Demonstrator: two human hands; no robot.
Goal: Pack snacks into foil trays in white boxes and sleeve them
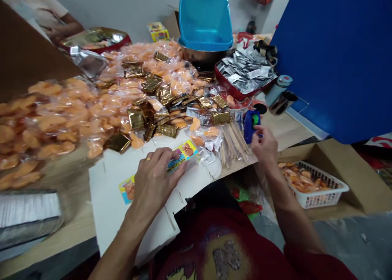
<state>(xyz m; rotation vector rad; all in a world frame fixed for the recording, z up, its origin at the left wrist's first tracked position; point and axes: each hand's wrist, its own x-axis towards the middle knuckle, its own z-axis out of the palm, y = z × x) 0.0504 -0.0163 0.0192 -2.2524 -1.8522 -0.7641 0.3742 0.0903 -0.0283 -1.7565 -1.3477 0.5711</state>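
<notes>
My left hand [154, 178] rests on a printed paper strip [183, 155] with orange-and-blue pictures, pressing it against a white card sheet [122, 178]. The strip runs under my palm, and its middle is hidden. My right hand [265, 145] pinches a blue plastic tool [251, 125] with a green part, standing upright at the table's edge. Beside it lies a bundle of thin wooden sticks [234, 143]. Beyond both hands spreads a heap of orange snacks in clear wrappers [92, 118], mixed with gold foil sachets [136, 118].
A red tray of silver sachets [245, 72] and a steel bowl [202, 55] under a tilted blue tub [205, 21] stand behind. A white basket [318, 186] sits in a cardboard box at right. A co-worker's hand [65, 31] is at the top left.
</notes>
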